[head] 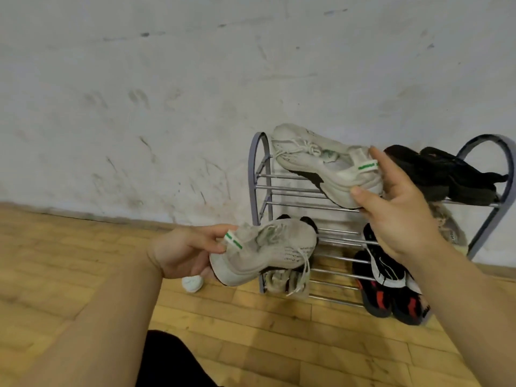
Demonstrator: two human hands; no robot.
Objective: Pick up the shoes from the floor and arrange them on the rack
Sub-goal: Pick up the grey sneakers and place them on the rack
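Note:
My right hand (399, 210) holds a beige knit sneaker (321, 166) by its heel, tilted over the left half of the rack's top shelf. My left hand (190, 251) grips the matching beige sneaker (268, 251) at the heel, in front of the rack's lower left side. The metal rack (259, 174) stands against the wall. A pair of black shoes (444, 177) sits on the right of the top shelf. Black shoes with red and white marks (391, 286) lie on the lower shelves at right.
More beige shoes (284, 282) sit at the rack's bottom left, and one shows behind my right wrist (452, 230). A white rounded object (192, 283) lies on the wooden floor (83, 247) left of the rack. A scuffed white wall (167, 107) rises behind.

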